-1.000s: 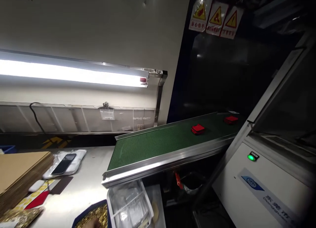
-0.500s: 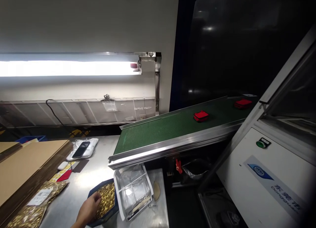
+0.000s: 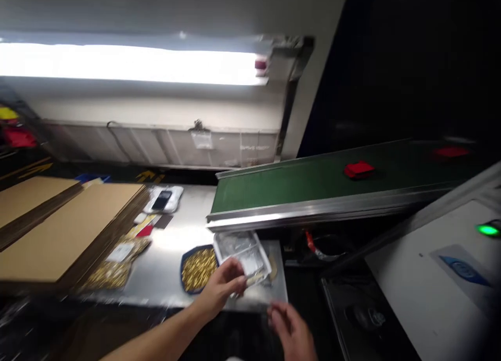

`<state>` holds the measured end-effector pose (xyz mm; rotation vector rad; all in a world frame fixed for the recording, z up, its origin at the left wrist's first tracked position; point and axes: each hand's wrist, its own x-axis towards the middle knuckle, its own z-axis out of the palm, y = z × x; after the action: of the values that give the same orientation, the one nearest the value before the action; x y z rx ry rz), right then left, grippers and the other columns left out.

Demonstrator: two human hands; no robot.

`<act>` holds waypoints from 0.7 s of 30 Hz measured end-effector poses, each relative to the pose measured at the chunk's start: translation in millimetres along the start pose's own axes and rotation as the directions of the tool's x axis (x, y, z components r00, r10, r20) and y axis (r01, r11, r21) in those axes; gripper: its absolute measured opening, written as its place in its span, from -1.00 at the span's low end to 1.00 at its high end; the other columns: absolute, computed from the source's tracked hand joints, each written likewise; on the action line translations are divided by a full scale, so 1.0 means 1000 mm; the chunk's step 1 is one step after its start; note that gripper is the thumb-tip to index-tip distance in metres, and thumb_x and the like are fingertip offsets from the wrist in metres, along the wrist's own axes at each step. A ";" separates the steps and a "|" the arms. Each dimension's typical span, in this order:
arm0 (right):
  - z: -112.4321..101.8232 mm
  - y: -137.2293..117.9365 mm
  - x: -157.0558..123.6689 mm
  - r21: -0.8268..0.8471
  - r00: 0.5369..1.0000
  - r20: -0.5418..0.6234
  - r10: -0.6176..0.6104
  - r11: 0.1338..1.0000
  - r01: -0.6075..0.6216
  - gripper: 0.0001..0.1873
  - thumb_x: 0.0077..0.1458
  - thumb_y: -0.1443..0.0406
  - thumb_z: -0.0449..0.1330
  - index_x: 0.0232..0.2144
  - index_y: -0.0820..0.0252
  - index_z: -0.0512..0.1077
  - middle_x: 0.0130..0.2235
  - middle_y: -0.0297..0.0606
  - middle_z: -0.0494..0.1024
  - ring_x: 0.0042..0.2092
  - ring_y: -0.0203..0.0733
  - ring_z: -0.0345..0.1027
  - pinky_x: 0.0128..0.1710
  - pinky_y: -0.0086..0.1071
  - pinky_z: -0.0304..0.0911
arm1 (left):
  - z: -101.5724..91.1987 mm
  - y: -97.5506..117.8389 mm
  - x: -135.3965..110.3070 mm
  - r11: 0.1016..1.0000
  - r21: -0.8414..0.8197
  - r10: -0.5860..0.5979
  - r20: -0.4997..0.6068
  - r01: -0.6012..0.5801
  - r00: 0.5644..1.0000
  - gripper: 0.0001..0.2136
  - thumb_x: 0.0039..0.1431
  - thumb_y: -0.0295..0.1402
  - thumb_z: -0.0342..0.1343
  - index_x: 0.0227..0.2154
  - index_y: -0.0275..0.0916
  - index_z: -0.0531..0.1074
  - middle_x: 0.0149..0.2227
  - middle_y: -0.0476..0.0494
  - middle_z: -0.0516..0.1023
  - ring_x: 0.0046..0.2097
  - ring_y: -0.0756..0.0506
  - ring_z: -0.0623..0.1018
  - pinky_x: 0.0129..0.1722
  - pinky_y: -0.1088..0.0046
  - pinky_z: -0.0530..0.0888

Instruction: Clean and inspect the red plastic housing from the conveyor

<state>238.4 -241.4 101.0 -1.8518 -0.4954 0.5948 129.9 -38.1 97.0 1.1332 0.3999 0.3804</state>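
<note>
My left hand (image 3: 221, 290) reaches over the steel table's front edge, its fingers curled in a pinch at the near rim of a white tray (image 3: 261, 256) that holds clear plastic bags. Whatever the fingers pinch is too blurred to name. Just left of that hand sits a blue tray of small gold parts (image 3: 198, 269). My right hand (image 3: 291, 329) hovers lower, off the table's front right corner, smeared by motion. On the green conveyor belt (image 3: 289, 186) above the trays lie a red pouch (image 3: 359, 169) and, farther right, a second red pouch (image 3: 450, 152).
Two stacks of flat cardboard (image 3: 66, 230) fill the table's left side, with a clear bag of gold parts (image 3: 111, 267) beside them. A phone (image 3: 162, 200) lies on a white bag at the back. A white machine with a green lamp (image 3: 487, 229) stands at the right.
The view has swung down and left. My left hand moved from the blue tray of gold parts to the white tray's front edge. My right hand has come into view.
</note>
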 end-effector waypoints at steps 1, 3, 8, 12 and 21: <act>0.010 -0.010 -0.001 0.041 0.998 0.057 -0.028 0.999 0.026 -0.57 0.17 -0.04 0.14 -0.06 0.04 0.49 -0.07 -0.17 0.60 -0.07 -0.06 0.51 -0.07 -0.25 0.51 | 0.012 0.012 -0.004 0.996 -0.084 0.016 0.060 -0.011 0.998 -0.67 0.04 -0.20 0.36 -0.32 -0.25 0.33 -0.46 -0.01 0.44 -0.44 0.02 0.44 -0.42 0.52 0.42; 0.027 -0.030 -0.005 0.116 0.992 0.088 -0.087 0.990 0.076 -0.56 0.15 -0.01 0.17 -0.01 0.04 0.48 -0.07 -0.18 0.61 -0.09 -0.08 0.53 -0.06 -0.32 0.50 | 0.024 0.028 -0.011 0.973 -0.231 0.058 0.163 -0.019 0.985 -0.68 0.05 -0.25 0.36 -0.31 -0.26 0.32 -0.42 -0.05 0.47 -0.42 0.02 0.48 -0.44 0.54 0.46; 0.050 -0.068 -0.015 0.150 0.951 0.077 -0.300 0.946 0.287 -0.74 0.14 0.16 0.23 -0.11 0.00 0.54 -0.17 -0.23 0.57 -0.22 -0.19 0.52 -0.22 -0.44 0.48 | 0.011 0.030 -0.029 0.927 -0.373 0.129 0.244 -0.029 0.961 -0.71 0.11 -0.33 0.33 -0.29 -0.29 0.31 -0.41 -0.06 0.49 -0.46 0.07 0.51 -0.47 0.64 0.44; 0.061 -0.070 -0.014 0.124 0.929 0.143 -0.340 0.938 0.324 -0.84 0.11 0.23 0.27 -0.23 0.03 0.59 -0.29 -0.22 0.54 -0.29 -0.18 0.47 -0.29 -0.39 0.44 | -0.005 0.026 -0.035 0.925 -0.378 0.083 0.292 0.035 0.953 -0.68 0.06 -0.32 0.37 -0.32 -0.29 0.30 -0.44 -0.01 0.46 -0.50 0.09 0.49 -0.52 0.68 0.43; 0.056 -0.057 -0.003 0.171 0.958 0.249 -0.141 0.980 0.100 -0.82 0.11 0.11 0.26 -0.31 0.07 0.49 -0.43 -0.32 0.45 -0.39 -0.26 0.37 -0.37 -0.46 0.35 | -0.011 0.011 -0.039 0.880 -0.469 0.013 0.191 0.079 0.981 -0.62 -0.03 -0.13 0.42 -0.42 -0.37 0.47 -0.56 -0.07 0.48 -0.57 0.06 0.45 -0.61 0.62 0.38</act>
<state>198.3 -182.7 138.1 -1.5899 -0.7100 0.7760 90.1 -44.3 108.0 0.6704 0.1420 0.3139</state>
